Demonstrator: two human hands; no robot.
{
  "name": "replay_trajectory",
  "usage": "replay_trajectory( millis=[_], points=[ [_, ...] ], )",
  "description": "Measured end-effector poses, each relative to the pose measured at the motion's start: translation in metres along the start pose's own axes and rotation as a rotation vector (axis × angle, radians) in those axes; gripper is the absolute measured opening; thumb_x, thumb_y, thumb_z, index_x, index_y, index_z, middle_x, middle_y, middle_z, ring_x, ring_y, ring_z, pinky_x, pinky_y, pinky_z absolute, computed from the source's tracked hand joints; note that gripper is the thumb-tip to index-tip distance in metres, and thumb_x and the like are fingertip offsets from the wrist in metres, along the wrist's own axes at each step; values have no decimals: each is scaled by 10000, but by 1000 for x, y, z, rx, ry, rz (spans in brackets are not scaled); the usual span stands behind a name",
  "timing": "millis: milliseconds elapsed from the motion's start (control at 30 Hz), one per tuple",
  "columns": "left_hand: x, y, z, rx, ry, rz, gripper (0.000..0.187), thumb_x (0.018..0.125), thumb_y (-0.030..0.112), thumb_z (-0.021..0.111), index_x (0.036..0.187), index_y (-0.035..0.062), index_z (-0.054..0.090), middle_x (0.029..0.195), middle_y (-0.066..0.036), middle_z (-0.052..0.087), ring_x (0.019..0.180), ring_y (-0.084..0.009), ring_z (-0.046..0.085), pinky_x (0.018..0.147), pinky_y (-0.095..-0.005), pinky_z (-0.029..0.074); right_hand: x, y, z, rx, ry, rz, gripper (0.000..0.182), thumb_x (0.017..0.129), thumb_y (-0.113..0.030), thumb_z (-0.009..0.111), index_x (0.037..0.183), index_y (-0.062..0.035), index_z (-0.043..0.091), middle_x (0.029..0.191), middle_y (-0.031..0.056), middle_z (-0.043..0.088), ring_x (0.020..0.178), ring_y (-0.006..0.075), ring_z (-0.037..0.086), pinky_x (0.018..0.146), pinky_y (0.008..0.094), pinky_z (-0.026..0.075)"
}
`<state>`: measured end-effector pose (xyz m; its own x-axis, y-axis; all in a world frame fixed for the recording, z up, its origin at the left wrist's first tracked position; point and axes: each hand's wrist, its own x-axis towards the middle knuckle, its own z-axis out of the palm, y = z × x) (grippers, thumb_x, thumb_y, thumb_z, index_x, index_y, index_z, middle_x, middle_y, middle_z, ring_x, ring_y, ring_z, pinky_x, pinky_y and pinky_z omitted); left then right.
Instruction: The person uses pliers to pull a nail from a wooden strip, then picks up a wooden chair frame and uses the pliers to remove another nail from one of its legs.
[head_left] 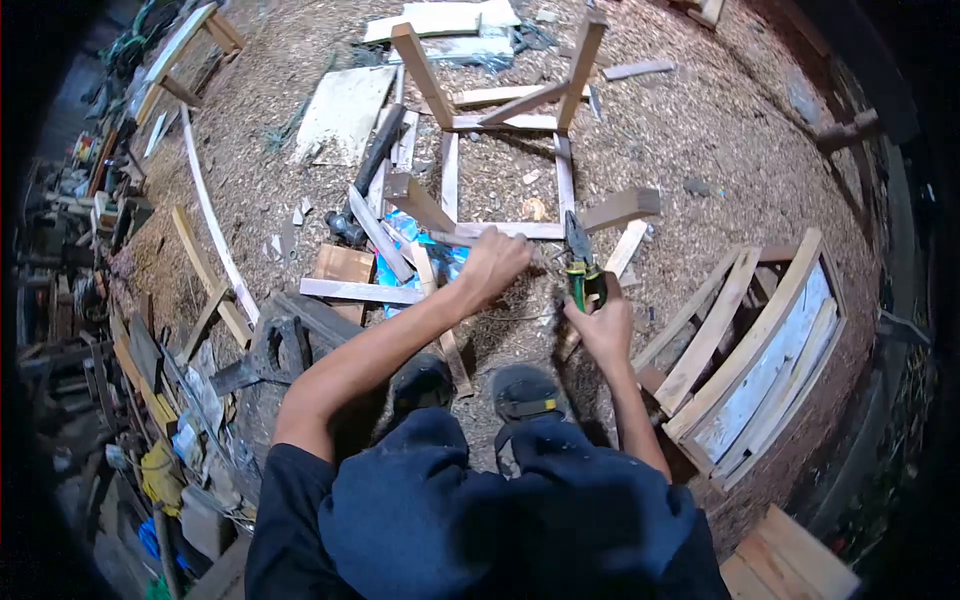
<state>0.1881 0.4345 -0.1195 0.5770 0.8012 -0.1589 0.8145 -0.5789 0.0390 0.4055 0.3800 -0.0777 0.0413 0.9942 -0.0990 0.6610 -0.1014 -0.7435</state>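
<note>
Left hand [492,262] grips the wooden frame [505,231] rail while right hand [603,322] clasps green-handled pliers [581,262]

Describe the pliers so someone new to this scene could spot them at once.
Find the upturned wooden frame on the sawdust floor, legs pointing up. At its near rail, the right hand grips the pliers, jaws toward the rail. Their green handles stand out from the bare wood around them.

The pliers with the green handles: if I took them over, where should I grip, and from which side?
Grip the pliers by the green handles, coming from the near side, as the right hand does. The dark nose points away toward the wooden frame the left hand steadies, so keep fingers behind the pivot.
</note>
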Motion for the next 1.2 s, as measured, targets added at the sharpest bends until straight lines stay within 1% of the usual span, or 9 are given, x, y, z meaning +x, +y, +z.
replay_trajectory(
  millis=[67, 167, 200, 267, 467, 600, 733, 800, 1200],
  points=[
    [11, -7, -4, 39, -94, -2, 207, 857, 114, 631, 1061, 88, 658, 1004, -73, 668, 885, -249, 714, 823, -419, 512, -7, -2, -7, -33, -4, 16, 391, 721, -254, 785, 972, -18, 598, 728, 142, 663, 639, 312, 671, 612, 437, 521],
    [16, -14, 2, 33, -38, -17, 195, 857, 103, 632, 1049, 96, 666, 998, -74, 677, 892, -246, 716, 829, -405, 513, -9, 2, -8, -104, -15, -50, 395, 723, -255, 789, 969, -11, 599, 734, 156, 662, 664, 341, 675, 633, 448, 525],
    [18, -16, 2, 32, -31, -51, 191, 855, 101, 633, 1043, 96, 667, 999, -74, 680, 885, -245, 718, 821, -400, 515, -9, -4, -7, -83, -54, 53, 399, 723, -261, 794, 970, -15, 599, 716, 147, 659, 646, 335, 671, 618, 447, 520],
    [22, -15, 8, 23, -12, -72, 183, 852, 105, 634, 1032, 97, 671, 992, -69, 686, 860, -238, 721, 787, -396, 515, -6, -10, -5, -89, -90, 93, 395, 728, -266, 794, 974, -25, 599, 701, 122, 657, 621, 312, 664, 597, 429, 517],
    [33, -7, 12, 70, 16, -65, 94, 863, 107, 619, 924, 105, 691, 928, -82, 702, 813, -232, 724, 737, -386, 506, 0, 1, 5, -27, -120, 63, 381, 741, -246, 785, 992, -39, 586, 668, 79, 630, 568, 249, 635, 570, 395, 509],
    [38, -8, 15, 36, 28, -59, 76, 857, 102, 624, 876, 108, 697, 915, -89, 704, 803, -235, 723, 736, -388, 504, 3, 3, 6, 30, -67, 23, 373, 742, -230, 778, 986, -35, 575, 648, 67, 611, 551, 240, 620, 564, 393, 505],
    [39, -12, 8, 25, -8, -58, 98, 863, 102, 613, 895, 119, 704, 919, -84, 707, 835, -240, 721, 785, -402, 500, 6, 1, 6, 75, -71, 48, 363, 739, -220, 770, 970, -27, 567, 636, 64, 602, 545, 243, 617, 562, 388, 506],
    [38, -16, 8, 16, -28, -52, 108, 869, 102, 605, 901, 123, 706, 917, -82, 707, 850, -241, 719, 808, -407, 496, 6, 1, 7, 86, -64, 53, 369, 747, -223, 799, 958, -12, 582, 652, 70, 615, 553, 182, 607, 555, 351, 498],
    [28, -17, 14, 63, 64, -73, 120, 875, 105, 590, 921, 139, 695, 921, -71, 695, 886, -228, 712, 936, -420, 448, 7, -15, 8, 90, -72, 45, 348, 757, -194, 808, 949, -35, 565, 663, 32, 589, 565, 118, 549, 554, 303, 473]
  ],
)
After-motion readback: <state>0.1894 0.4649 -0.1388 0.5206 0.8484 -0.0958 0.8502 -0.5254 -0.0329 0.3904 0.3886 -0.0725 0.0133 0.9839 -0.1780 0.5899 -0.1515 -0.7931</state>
